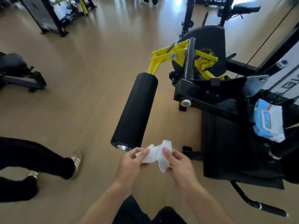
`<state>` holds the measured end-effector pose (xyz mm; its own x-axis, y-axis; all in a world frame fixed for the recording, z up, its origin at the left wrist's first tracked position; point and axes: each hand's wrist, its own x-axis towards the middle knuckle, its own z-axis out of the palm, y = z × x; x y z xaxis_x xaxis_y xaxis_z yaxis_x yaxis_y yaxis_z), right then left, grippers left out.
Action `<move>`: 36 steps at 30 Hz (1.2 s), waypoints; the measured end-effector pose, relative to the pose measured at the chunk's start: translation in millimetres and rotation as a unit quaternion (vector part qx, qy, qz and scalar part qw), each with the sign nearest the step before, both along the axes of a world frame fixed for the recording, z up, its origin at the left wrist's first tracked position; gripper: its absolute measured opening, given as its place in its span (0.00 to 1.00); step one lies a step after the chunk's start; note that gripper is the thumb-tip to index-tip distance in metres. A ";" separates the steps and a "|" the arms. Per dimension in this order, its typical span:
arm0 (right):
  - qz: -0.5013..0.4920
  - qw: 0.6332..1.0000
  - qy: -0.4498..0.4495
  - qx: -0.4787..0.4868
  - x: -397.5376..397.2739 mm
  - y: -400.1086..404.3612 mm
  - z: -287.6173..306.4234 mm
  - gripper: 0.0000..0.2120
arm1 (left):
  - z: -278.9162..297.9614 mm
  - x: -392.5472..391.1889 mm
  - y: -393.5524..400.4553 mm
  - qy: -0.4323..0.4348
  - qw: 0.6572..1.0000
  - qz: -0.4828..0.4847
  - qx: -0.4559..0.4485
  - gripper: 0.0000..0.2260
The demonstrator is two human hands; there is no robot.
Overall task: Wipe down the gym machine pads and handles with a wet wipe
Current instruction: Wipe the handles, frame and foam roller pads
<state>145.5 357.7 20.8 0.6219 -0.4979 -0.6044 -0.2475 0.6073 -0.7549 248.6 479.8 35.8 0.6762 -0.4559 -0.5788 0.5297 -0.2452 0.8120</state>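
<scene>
Two hands: left hand (131, 164) and right hand (178, 165) pinch wipe (157, 153), just short of roller pad (135, 110)
Nearby: wipe pack (267, 121) on seat (226, 143); a person's legs (32, 160) at left
Floor: tan (80, 78), other machines beyond

Bright backlit glare, blurred warped edges.

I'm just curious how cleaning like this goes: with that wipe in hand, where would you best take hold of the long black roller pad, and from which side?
Probably wrap the wet wipe around the roller pad near its free end, coming from above. It is a smooth round cylinder, its far end is fixed to the yellow arm, and its near end lies just ahead of the left hand and right hand.
</scene>
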 end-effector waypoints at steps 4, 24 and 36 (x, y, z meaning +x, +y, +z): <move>0.000 0.999 0.012 -0.044 28.6 9.3 -3.5 0.14 | -10.2 23.4 8.9 0.025 0.998 0.053 0.024 0.10; 0.007 0.993 0.040 -0.115 211.8 29.0 5.7 0.17 | -34.9 241.7 27.3 0.064 0.947 -0.303 -0.081 0.17; 0.310 0.868 0.077 -0.380 223.7 15.6 19.6 0.15 | -38.4 256.2 1.8 0.180 0.961 -0.194 -0.083 0.04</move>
<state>369.2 373.3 40.4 0.8539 -0.3868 -0.3482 -0.4825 -0.3376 -0.8082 504.7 481.6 -2.6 0.2065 -0.7390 -0.6413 0.6781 -0.3644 0.6383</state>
